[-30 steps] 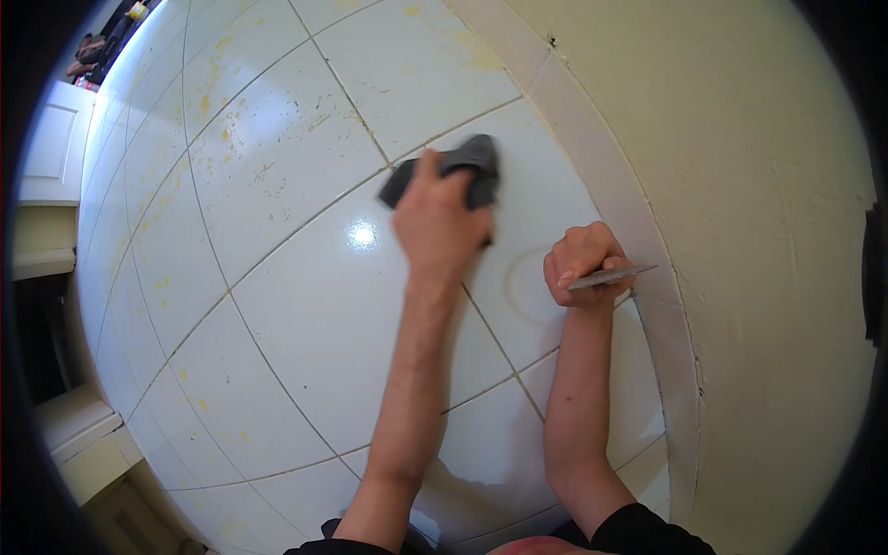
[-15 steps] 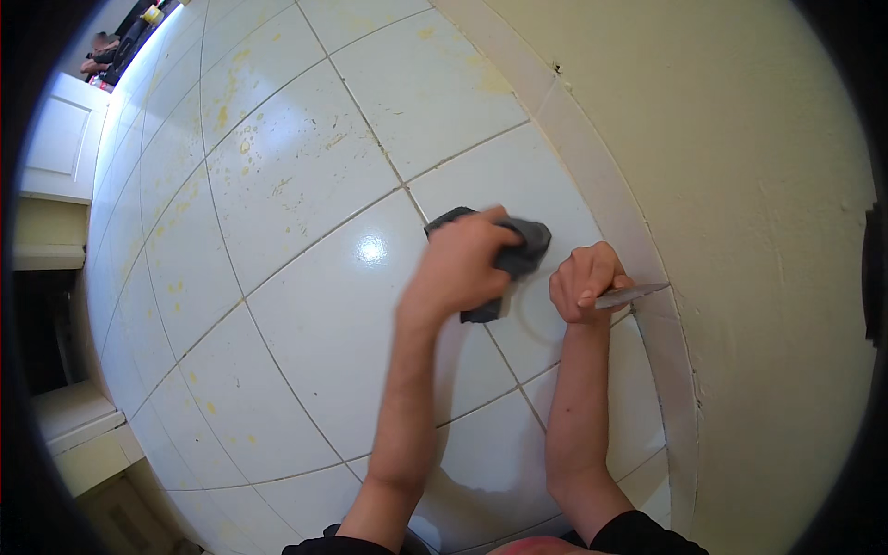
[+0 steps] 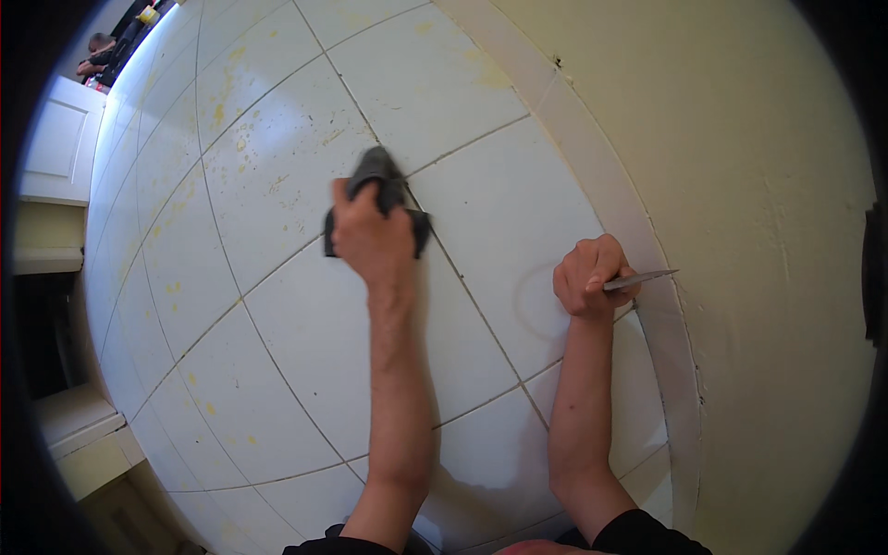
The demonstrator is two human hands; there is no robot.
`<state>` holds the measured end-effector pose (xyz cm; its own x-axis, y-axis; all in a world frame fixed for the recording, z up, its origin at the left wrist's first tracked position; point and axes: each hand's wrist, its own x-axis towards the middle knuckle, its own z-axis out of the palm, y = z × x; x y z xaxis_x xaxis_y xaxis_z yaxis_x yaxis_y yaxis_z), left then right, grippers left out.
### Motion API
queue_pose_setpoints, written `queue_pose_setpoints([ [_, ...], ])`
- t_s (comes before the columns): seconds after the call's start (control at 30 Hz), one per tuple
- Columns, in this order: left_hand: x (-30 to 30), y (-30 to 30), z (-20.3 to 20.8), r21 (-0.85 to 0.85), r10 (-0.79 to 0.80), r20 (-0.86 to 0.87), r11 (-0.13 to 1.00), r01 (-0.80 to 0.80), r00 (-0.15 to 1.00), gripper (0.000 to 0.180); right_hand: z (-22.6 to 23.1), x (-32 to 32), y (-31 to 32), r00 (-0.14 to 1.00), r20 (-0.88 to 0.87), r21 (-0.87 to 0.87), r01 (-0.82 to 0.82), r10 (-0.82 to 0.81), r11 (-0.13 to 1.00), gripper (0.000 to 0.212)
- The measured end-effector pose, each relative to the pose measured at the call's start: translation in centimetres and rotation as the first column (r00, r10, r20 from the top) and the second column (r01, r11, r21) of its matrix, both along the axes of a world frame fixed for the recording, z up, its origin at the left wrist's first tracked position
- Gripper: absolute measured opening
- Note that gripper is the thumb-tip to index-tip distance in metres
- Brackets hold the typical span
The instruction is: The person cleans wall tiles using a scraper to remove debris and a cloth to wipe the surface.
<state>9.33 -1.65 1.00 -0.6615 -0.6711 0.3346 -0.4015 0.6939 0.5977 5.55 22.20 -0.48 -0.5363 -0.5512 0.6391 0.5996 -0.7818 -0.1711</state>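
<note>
My left hand (image 3: 375, 236) is closed around a bunched dark grey cloth (image 3: 377, 166). The cloth lies against the white tiled floor (image 3: 305, 370), near a crossing of grout lines. My right hand (image 3: 588, 276) is a closed fist resting close to the wall base, with a thin, pointed metal blade like a knife's (image 3: 643, 279) sticking out of it toward the wall. The fist hides the blade's handle end. Yellow stains (image 3: 218, 113) and small dark specks dot the tiles ahead and left of the cloth.
A pale tile skirting (image 3: 610, 185) and a cream wall (image 3: 758, 231) run along the right. At the left stand a white panelled door (image 3: 61, 143) and a dark opening (image 3: 54, 333). Another person (image 3: 97, 57) is far off at the upper left.
My left hand has swept the cloth forward and left across the tiles. My right hand has stayed nearly in place, its blade tilting slightly.
</note>
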Motion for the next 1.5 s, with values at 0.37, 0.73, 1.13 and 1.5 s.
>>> queue_pose_setpoints([
  [0.37,0.3,2.5,2.8,0.573,-0.912,0.031,0.352,0.74,0.41,0.033,0.1,-0.5,0.2,0.999,-0.007,0.03,0.044,-0.044,0.999,0.046],
  [0.73,-0.1,-0.7,0.9,0.212,-0.225,-0.144,0.944,0.252,0.964,0.028,-0.5,-0.6,0.4,0.982,-0.089,0.228,0.183,-0.167,0.956,0.06],
  [1.13,1.1,9.9,2.5,0.737,-0.992,-0.067,-0.119,0.665,-0.104,0.039,7.7,1.0,3.0,0.958,-0.13,0.33,0.284,-0.254,0.9,0.064],
  [1.5,-1.3,7.4,-0.4,0.316,-0.554,0.01,0.792,0.523,0.832,0.036,4.3,-0.1,4.1,0.978,-0.131,0.582,0.21,-0.164,0.785,0.062],
])
